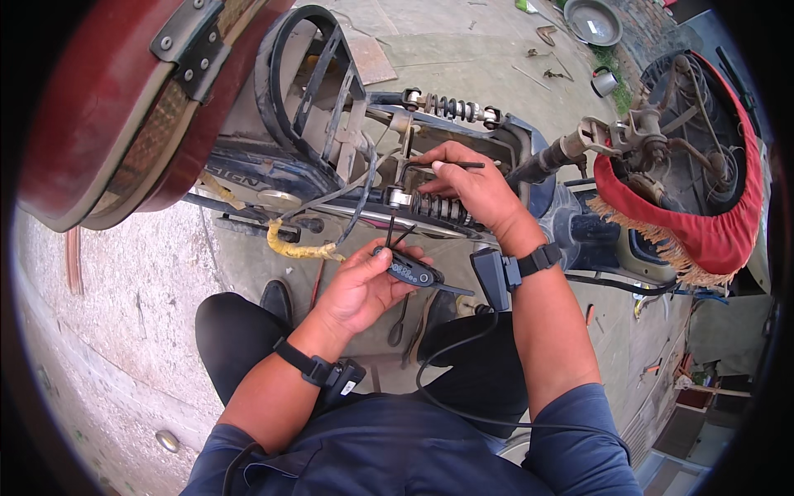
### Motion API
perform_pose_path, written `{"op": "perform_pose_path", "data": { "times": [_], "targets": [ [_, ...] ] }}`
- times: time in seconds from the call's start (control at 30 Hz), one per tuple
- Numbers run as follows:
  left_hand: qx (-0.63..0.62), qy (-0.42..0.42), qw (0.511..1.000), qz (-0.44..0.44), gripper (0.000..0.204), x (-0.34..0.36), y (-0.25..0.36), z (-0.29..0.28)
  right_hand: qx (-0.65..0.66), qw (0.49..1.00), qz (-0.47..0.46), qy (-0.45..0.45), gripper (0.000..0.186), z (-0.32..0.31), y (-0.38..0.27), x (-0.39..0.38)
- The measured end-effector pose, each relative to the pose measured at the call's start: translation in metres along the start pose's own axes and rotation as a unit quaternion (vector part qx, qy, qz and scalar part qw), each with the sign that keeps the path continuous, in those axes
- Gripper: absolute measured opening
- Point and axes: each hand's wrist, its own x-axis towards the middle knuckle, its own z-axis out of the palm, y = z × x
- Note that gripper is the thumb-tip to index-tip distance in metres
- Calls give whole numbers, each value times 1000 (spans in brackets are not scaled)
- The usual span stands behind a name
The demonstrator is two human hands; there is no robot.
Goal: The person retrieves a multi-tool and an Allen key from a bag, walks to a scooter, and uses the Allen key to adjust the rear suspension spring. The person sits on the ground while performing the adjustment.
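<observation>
My left hand is closed around a black folding hex key set with a few of its blades swung out. One blade points up toward the lower shock absorber's end mount; I cannot tell whether it touches. In my right hand, pinched between thumb and fingers, is a dark L-shaped hex key. Its short bent end reaches down by the same mount, above the coil spring. A second shock absorber lies along the frame's far side. My right fingers hide part of the frame between them.
A red seat or box bulks at the upper left, beside a black curved rack. Loose cables with a yellow-wrapped end hang near my left hand. At the right are the front fork and a fringed red cloth. A metal basin sits far back.
</observation>
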Motion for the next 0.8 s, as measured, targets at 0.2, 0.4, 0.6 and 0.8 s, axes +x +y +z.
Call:
{"op": "perform_pose_path", "data": {
  "times": [0.2, 0.4, 0.6, 0.8],
  "targets": [
    [-60, -9, 998, -22, 36, -1, 1, -3, 9, 1000, -1, 1, 27, 2, -1, 1],
    [-53, 12, 998, -25, 39, -2, 0, -1, -21, 1000, 12, -15, 25, -6, 5, 2],
    [-62, 12, 998, -28, 39, -3, 2, -3, -25, 1000, 10, -17, 25, -5, 5, 4],
    [-73, 8, 997, -29, 37, -1, 0, -3, -34, 999, 7, -20, 25, -6, 5, 4]
  ]
}}
